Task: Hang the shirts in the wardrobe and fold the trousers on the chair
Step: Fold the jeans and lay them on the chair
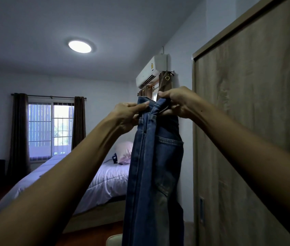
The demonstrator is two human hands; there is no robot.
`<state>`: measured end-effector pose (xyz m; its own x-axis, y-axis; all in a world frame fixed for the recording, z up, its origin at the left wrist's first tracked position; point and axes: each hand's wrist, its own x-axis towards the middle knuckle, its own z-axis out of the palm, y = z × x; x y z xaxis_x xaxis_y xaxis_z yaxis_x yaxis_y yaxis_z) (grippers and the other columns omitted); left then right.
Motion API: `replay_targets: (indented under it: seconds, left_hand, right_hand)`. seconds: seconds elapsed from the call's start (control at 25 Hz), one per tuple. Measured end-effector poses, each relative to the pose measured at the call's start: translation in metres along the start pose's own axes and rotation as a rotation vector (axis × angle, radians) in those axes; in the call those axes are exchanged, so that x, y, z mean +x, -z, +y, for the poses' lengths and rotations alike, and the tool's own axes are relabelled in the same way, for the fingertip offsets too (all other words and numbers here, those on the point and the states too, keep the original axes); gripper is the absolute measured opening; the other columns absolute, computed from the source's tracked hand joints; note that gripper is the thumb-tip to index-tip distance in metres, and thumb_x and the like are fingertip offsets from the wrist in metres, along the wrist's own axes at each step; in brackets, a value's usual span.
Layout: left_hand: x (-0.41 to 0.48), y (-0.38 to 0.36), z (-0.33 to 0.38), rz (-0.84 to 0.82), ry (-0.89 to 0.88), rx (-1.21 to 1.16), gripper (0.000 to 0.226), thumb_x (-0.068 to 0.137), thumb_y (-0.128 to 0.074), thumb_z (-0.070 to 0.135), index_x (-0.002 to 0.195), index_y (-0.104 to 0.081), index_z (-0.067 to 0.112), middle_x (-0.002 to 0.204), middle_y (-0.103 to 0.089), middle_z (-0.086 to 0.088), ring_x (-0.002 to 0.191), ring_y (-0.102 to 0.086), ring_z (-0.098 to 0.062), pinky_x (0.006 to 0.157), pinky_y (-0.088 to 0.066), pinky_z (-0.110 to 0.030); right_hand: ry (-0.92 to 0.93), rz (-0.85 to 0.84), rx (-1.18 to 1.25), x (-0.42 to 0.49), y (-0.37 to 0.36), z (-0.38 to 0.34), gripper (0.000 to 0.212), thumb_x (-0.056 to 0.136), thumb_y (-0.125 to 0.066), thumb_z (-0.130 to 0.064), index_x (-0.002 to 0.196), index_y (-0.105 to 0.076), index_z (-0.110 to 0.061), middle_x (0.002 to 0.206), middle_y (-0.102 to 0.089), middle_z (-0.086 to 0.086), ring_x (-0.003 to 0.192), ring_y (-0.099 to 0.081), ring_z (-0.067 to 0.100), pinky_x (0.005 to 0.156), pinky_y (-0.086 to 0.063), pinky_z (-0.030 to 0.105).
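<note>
Left fingers: the thumb [142, 106] lies flat along the top edge of the waistband [151, 104], with the other fingers curled behind the cloth, so this hand pinches the denim.
Right fingers: bunched over the other end of the waistband, thumb on top and knuckles toward the camera, gripping the cloth.
Gap between the hands: small. The left hand [126, 115] and right hand [176, 103] sit just beside each other with only a narrow width of waistband between them, and the right is a little higher.
Jeans: the blue jeans [154, 166] hang straight down from both grips. The legs appear to lie one against the other, and a back pocket faces the right side.
Long axis: vertical, from the waistband at the fingers to below the bottom edge of the view (the hems are out of sight).
Key relation: the chair [114, 240] shows only as a pale corner at the bottom edge, touching the left side of the hanging legs in the picture and far below both hands.
Nearer hand: I judge neither hand nearer to the chair; the left is on its side.
Arms: both are stretched forward and up, nearly straight, and converge on the waistband.
Step in hand: probably lining up the legs in the air before the fold.
Next move calls for: lowering both hands together so the length can be laid on the chair seat.
Surroundings: the wardrobe [256, 121] stands just right of the right arm with its sliding door drawn across, and a bed [105, 181] lies behind the jeans.
</note>
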<state>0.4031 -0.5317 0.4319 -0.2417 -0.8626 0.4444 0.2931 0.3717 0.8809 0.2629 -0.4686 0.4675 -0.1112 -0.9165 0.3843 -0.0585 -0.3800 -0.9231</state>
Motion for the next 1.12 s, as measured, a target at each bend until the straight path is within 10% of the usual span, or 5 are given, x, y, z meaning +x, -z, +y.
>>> replay_targets:
  seconds: [0.36,0.68,0.92,1.0,1.12]
  left_hand:
    - [-0.007,0.001,0.000,-0.106,-0.006,0.104,0.044,0.063,-0.071,0.026,0.097,-0.064,-0.002,0.102,-0.067,-0.017,0.097,-0.065,-0.027,0.081,-0.057,-0.033]
    - [-0.005,-0.004,-0.009,0.024,-0.138,0.274,0.027,0.084,-0.064,0.002,0.110,-0.060,-0.007,0.096,-0.066,-0.016,0.085,-0.066,-0.025,0.078,-0.056,-0.038]
    - [-0.003,0.002,-0.009,0.080,-0.120,0.225,0.045,0.092,-0.055,0.004,0.132,-0.037,0.000,0.104,-0.059,-0.019,0.083,-0.064,-0.024,0.076,-0.057,-0.038]
    - [-0.003,0.006,-0.007,0.061,-0.130,0.161,0.042,0.093,-0.052,0.002,0.133,-0.039,-0.005,0.098,-0.059,-0.017,0.068,-0.066,-0.016,0.061,-0.058,-0.029]
    - [-0.007,0.003,-0.003,0.022,-0.185,0.092,0.019,0.095,-0.043,-0.002,0.110,-0.053,-0.001,0.080,-0.055,-0.009,0.041,-0.055,-0.004,0.041,-0.046,-0.016]
  right_hand:
    - [-0.035,-0.091,-0.013,0.007,0.011,0.003,0.074,0.097,-0.018,-0.057,0.121,-0.047,0.006,0.104,-0.060,0.024,0.088,-0.063,0.032,0.059,-0.060,0.041]
    - [0.002,-0.214,-0.193,0.024,0.020,0.010,0.093,0.088,-0.005,-0.071,0.110,-0.064,-0.002,0.086,-0.063,0.011,0.083,-0.060,0.020,0.069,-0.050,0.035]
    - [0.360,0.187,-0.358,0.043,0.050,0.046,0.059,0.091,-0.043,-0.057,0.135,-0.041,-0.018,0.120,-0.051,0.002,0.115,-0.049,0.023,0.093,-0.043,0.037]
    - [0.143,0.017,-0.231,0.038,0.059,0.064,0.077,0.084,-0.057,-0.055,0.145,-0.022,-0.022,0.138,-0.042,0.008,0.116,-0.050,0.028,0.089,-0.044,0.039]
    - [-0.051,-0.349,0.128,0.032,0.063,0.081,0.081,0.072,-0.073,-0.044,0.139,-0.041,-0.011,0.133,-0.055,0.016,0.106,-0.062,0.032,0.075,-0.056,0.041]
